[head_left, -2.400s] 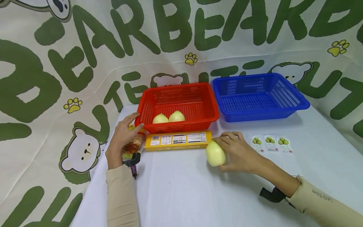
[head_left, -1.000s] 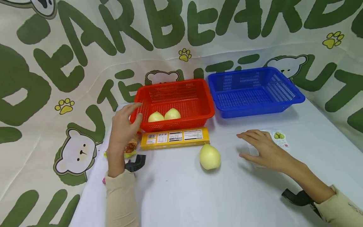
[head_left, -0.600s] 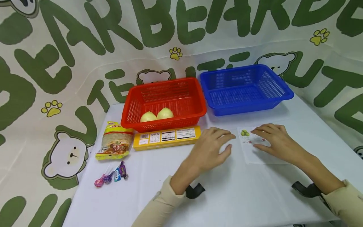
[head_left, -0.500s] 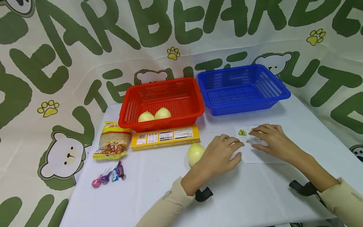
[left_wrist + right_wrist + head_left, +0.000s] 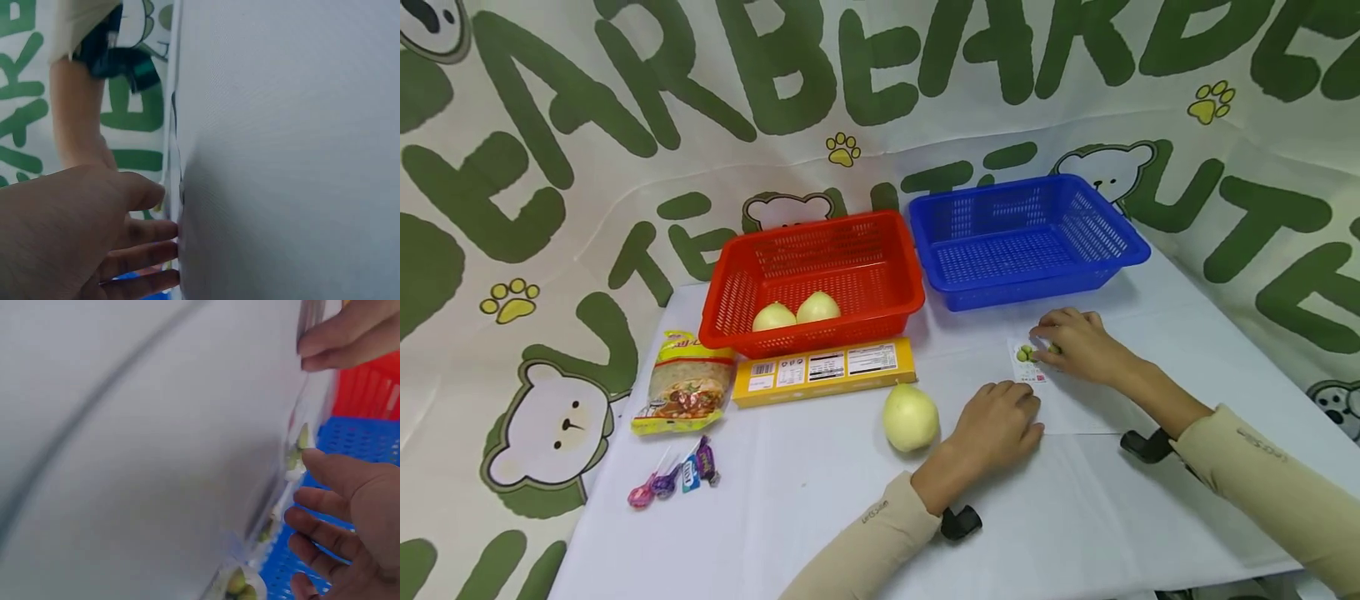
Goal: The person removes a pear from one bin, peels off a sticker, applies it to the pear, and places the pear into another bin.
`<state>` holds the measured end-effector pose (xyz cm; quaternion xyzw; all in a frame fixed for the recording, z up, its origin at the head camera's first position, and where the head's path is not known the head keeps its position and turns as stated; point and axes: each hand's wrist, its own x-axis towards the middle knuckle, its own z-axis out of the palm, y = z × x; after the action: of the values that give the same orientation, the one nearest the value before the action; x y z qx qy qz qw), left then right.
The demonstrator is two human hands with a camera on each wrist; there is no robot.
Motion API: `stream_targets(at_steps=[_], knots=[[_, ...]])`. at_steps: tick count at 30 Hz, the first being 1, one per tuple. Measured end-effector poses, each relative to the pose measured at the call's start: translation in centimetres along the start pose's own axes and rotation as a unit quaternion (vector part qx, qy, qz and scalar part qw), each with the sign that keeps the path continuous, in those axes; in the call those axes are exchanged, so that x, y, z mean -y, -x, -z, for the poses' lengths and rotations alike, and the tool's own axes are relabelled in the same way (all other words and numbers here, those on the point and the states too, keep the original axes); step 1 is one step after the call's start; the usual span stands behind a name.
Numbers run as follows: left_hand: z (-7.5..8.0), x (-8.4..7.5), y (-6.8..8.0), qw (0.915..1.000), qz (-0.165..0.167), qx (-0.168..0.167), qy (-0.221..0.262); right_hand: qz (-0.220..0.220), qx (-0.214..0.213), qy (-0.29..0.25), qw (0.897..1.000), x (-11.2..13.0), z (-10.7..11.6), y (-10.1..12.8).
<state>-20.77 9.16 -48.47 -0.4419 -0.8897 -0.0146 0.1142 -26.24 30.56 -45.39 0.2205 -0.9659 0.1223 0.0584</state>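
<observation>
Sticker sheet (image 5: 1060, 392) lying flat on the bench (image 5: 850, 500), in front of the blue basket (image 5: 1026, 242) and right of the pear (image 5: 910, 417). Carrying a green-fruit sticker (image 5: 1024, 354) at its far left corner.

Right hand (image 5: 1075, 342) resting on the far edge of the sheet, fingers (image 5: 1048, 333) curled and gathered at the sticker; touching it for certain, lifting it or not cannot be told. In the right wrist view, right hand fingers (image 5: 325, 512) loosely curved and slightly spread just beside the row of stickers along the sheet edge.

Left hand (image 5: 996, 421) lying palm down on the bench, fingers (image 5: 1018, 392) straight and close together, tips pressing the near left edge of the sheet. Left wrist view showing the same fingers (image 5: 147, 256) flat against the white surface.

Pear standing on the bench just beside the left hand, not touching it.

Red basket (image 5: 812, 279) sitting left of the blue basket, touching or nearly so, holding two more pears (image 5: 797, 312). Yellow box (image 5: 823, 371) lying lengthwise in front of the red basket. Snack packet (image 5: 685, 392) lying left of the box, wrapped candies (image 5: 673, 479) lying nearer the front edge.
</observation>
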Motion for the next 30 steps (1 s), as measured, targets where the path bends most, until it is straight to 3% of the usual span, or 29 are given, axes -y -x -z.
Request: stream_targets(at_steps=[5,11,15,18,20,22,23,27,29,30], knots=[[-0.3,-0.4,0.9,0.9998,0.010,0.017,0.010,-0.041,0.043,-0.057,0.997,0.1,-0.8,-1.0],[-0.3,-0.4,0.8,0.9997,0.018,0.010,0.013,-0.006,-0.011,-0.089,0.996,0.4,0.5,-0.3],[-0.2,-0.2,0.4,0.9992,0.026,0.018,0.024,0.010,-0.047,-0.135,0.990,0.5,2.3,0.1],[-0.3,-0.1,0.3,0.9972,0.027,0.001,0.070,0.003,-0.054,-0.151,0.987,1.1,4.0,0.5],[0.1,-0.3,0.5,0.9903,0.041,-0.015,0.132,0.003,-0.057,-0.157,0.986,1.8,5.0,0.8],[1.0,-0.3,0.9,0.9691,0.074,-0.033,0.233,0.003,-0.055,-0.165,0.985,2.6,5.9,1.2],[1.7,-0.3,1.2,0.9520,0.097,-0.046,0.287,0.008,-0.054,-0.172,0.984,3.0,6.2,1.4],[5.1,1.1,2.5,0.8552,0.202,-0.095,0.468,0.021,-0.046,-0.207,0.977,4.9,7.0,1.5],[6.3,2.2,3.0,0.8238,0.221,-0.125,0.507,0.026,-0.042,-0.217,0.975,5.9,7.2,1.4],[6.8,2.7,3.3,0.8150,0.223,-0.135,0.518,0.030,-0.041,-0.221,0.974,6.5,7.3,1.3]])
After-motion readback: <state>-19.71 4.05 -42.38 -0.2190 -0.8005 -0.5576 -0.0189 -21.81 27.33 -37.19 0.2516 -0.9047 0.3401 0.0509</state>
